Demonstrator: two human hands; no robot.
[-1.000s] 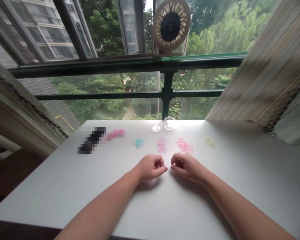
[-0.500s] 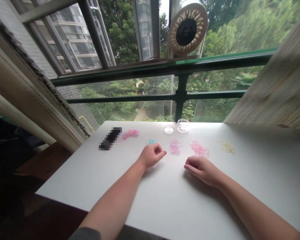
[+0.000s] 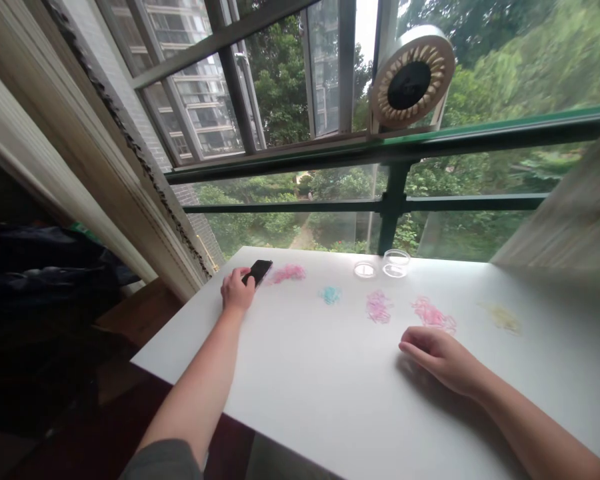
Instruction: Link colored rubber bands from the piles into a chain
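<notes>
At the left end of the white table (image 3: 300,360), my left hand (image 3: 238,289) has its fingers around the near end of a black phone (image 3: 260,270). My right hand (image 3: 437,353) rests on the table with curled fingers, just in front of a pink pile of small strips (image 3: 433,315); whether anything is inside it is hidden. Between the hands are a teal pile (image 3: 330,295) and a purple pile (image 3: 379,307). Another pink pile (image 3: 289,273) is beside the phone, and a yellow pile (image 3: 505,318) is at the right.
Two clear round containers (image 3: 365,270) (image 3: 396,264) stand near the table's back edge. Behind them run a green railing (image 3: 393,190) and a window. A round fan (image 3: 413,79) is above the railing. Curtains hang on both sides.
My left hand has moved left from beside the teal pile to the phone and closed on it. The view has turned left. My right hand remains by the pink pile.
</notes>
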